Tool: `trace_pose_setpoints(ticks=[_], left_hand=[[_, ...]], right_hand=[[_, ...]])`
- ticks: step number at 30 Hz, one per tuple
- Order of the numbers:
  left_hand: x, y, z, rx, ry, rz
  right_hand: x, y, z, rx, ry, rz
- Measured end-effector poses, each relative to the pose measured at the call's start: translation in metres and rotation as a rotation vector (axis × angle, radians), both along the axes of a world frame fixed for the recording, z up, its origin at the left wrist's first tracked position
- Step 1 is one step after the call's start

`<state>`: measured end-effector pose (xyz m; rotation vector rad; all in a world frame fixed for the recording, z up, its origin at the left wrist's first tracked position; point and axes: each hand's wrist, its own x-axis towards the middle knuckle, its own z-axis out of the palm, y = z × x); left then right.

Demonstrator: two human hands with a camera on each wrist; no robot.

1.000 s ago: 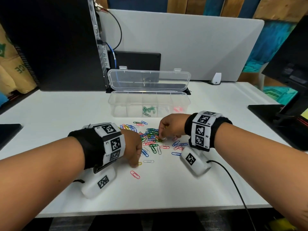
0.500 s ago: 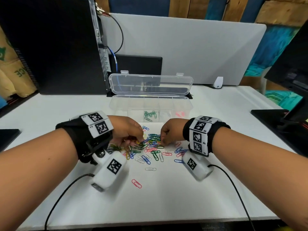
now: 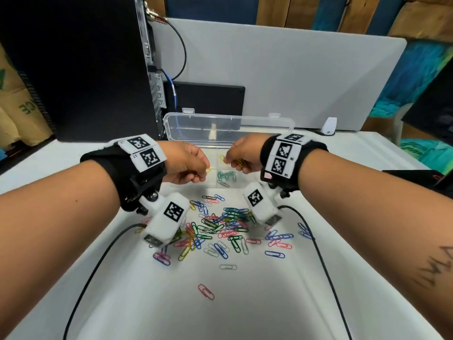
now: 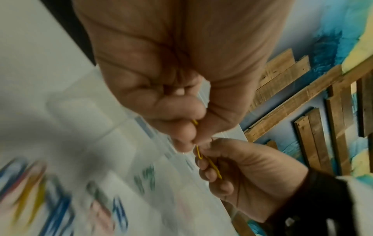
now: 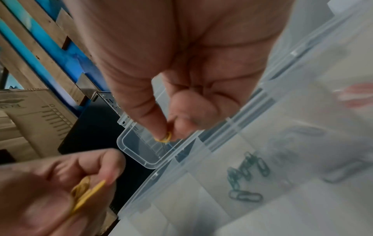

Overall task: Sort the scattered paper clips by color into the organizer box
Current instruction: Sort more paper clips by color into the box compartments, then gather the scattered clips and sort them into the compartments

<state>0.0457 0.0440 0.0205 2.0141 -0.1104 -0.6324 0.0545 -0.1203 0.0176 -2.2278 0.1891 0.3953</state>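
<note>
The clear organizer box stands with its lid open at the far side of the white table. Both hands hover over it. My left hand pinches yellow clips; the right wrist view shows that bunch of yellow clips in its fingers. My right hand pinches more yellow clips above a back compartment, as the yellow clip between its fingertips shows. Green clips lie in one compartment, pink clips in another. A mixed pile of colored clips covers the table nearer me.
A black computer tower and a white divider panel stand behind the box. Wrist-camera cables trail over the table. A stray pink clip and a white clip lie nearest me. A black device sits at the right.
Both hands left the clip pile on the table, rose, and moved forward over the organizer box, carrying yellow clips with them.
</note>
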Motion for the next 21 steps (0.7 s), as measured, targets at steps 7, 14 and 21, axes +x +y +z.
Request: trace_pose_setpoints(ticks=[7, 14, 21], left_hand=[[0.038, -0.009, 0.010, 0.176, -0.128, 0.106], [0.054, -0.021, 0.006, 0.224, -0.180, 0.123], [0.053, -0.022, 0.001, 0.151, -0.201, 0.140]], right_hand=[[0.040, 0.031, 0.004, -0.068, -0.022, -0.021], [0.047, 0.035, 0.004, 0.043, -0.070, -0.019], [0.044, 0.020, -0.005, 0.133, -0.086, -0.021]])
